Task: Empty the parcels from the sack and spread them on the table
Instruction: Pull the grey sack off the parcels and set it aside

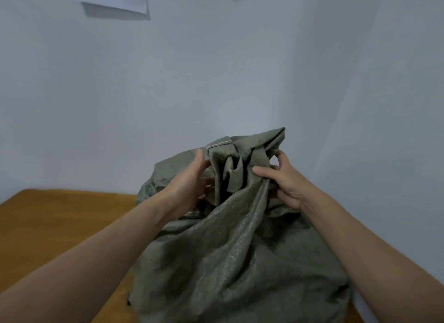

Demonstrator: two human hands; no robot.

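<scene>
Brown wooden table (60, 221) bears the bulging grey-green woven sack (228, 262), its bulk below the grip. Right hand (286, 181) pinches the bunched mouth; left hand (189, 181), fingers loosely spread, touches the opposite fold. Parcels hidden inside. Step judged: opening; next, part the folds wide

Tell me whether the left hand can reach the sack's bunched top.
Probably yes: the left hand lies against the bunched top of the sack, nothing between; the right hand grips the other side.
</scene>
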